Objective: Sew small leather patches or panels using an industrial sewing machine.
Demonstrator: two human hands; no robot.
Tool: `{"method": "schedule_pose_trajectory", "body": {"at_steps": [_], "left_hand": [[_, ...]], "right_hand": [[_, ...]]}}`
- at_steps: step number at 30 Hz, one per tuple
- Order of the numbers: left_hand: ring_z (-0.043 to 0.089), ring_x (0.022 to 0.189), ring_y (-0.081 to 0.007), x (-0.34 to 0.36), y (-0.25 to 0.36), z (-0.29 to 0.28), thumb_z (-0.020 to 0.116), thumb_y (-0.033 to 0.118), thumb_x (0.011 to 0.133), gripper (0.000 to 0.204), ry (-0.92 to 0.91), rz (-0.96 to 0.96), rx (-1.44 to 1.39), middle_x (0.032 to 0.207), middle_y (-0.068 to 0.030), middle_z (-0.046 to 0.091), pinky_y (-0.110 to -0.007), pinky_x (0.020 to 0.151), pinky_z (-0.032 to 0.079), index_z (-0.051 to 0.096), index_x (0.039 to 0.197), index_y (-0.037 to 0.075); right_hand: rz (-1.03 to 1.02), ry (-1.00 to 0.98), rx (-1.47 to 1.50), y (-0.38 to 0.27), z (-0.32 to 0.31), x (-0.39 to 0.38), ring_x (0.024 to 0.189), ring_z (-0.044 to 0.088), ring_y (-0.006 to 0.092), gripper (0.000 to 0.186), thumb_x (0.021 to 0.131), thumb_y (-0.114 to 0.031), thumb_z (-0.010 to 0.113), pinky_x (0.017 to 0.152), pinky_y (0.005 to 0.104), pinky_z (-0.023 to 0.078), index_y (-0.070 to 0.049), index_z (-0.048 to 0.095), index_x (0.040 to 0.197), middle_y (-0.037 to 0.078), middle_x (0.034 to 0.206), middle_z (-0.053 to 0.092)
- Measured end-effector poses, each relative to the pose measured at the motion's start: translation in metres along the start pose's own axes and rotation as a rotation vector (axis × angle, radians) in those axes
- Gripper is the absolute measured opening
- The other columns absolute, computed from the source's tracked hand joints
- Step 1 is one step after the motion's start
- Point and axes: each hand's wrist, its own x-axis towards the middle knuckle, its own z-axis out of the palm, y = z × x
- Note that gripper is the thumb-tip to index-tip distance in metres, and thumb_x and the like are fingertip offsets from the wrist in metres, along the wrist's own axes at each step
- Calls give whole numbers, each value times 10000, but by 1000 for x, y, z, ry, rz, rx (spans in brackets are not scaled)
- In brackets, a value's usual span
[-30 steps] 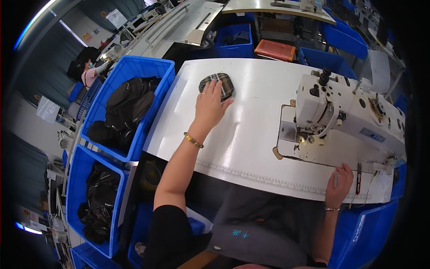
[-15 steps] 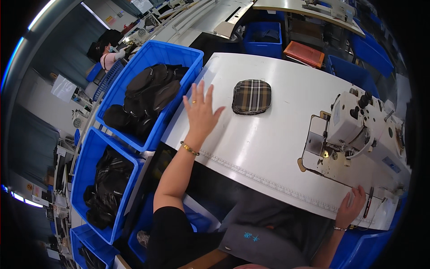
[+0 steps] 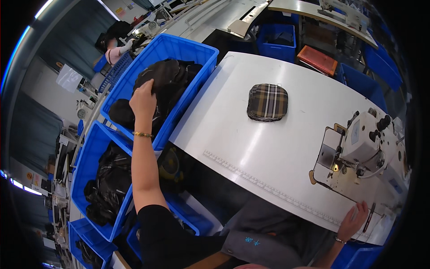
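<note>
My left hand (image 3: 143,99) is over the upper blue bin (image 3: 210,60), its fingers curled onto the dark fabric pieces (image 3: 170,78) piled inside; what is under the fingertips is partly hidden. A small stack of brown plaid fabric pieces (image 3: 266,102) lies on the white sewing table (image 3: 224,107). My right hand (image 3: 351,219) rests open at the front right of the table, beside black-and-red snips (image 3: 370,215) and below the white sewing machine (image 3: 367,139).
Further blue bins (image 3: 79,166) with dark cloth stand at the left and below. Behind the table are an orange tray (image 3: 318,58), more bins (image 3: 275,33) and another worktable. A co-worker (image 3: 114,54) in pink sits at the upper left.
My left hand has left the plaid stack, moved leftward into the upper bin, and its fingers have closed on the dark pieces. The whole view has shifted; my right hand stays at the table edge.
</note>
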Motion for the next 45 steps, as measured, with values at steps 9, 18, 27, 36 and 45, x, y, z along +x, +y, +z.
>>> {"method": "schedule_pose_trajectory", "body": {"at_steps": [9,18,27,36,45], "left_hand": [[456,1335,-368,-17,-34,41,812,338,728,847,-294,-501,-473,1422,-274,463,-402,1077,409,455,1385,-59],[592,1167,-389,-23,22,64,837,498,687,1016,-399,-504,-462,1255,-276,594,-422,973,483,361,1412,-30],[697,866,-303,6,-21,90,747,204,774,370,-9,-455,-846,952,-210,703,-398,755,546,650,1023,-52],[321,1342,-452,36,-29,119,947,395,555,1055,154,-1267,-474,1452,-250,353,-509,1101,369,431,1377,-19],[391,1343,-415,48,-50,127,970,466,454,1263,117,-1211,-495,1425,-280,433,-447,1133,336,348,1425,-49]], "right_hand": [[25,-22,-23,0,2,0,1205,514,371,225,919,-11,580,1014,444,412,40,590,1137,209,1300,542],[7,-21,-40,1,2,1,1191,521,373,220,921,-27,576,1007,438,417,48,588,1128,214,1288,545],[20,-48,-54,5,4,-1,1192,523,364,190,944,-50,557,1013,435,410,36,612,1104,204,1270,556],[5,-66,-125,3,0,-1,1182,532,371,192,939,-19,543,1000,436,420,37,607,1111,212,1269,556],[-11,-75,-115,3,3,-2,1155,534,403,191,939,-8,523,964,463,432,43,585,1113,235,1255,549]]}}
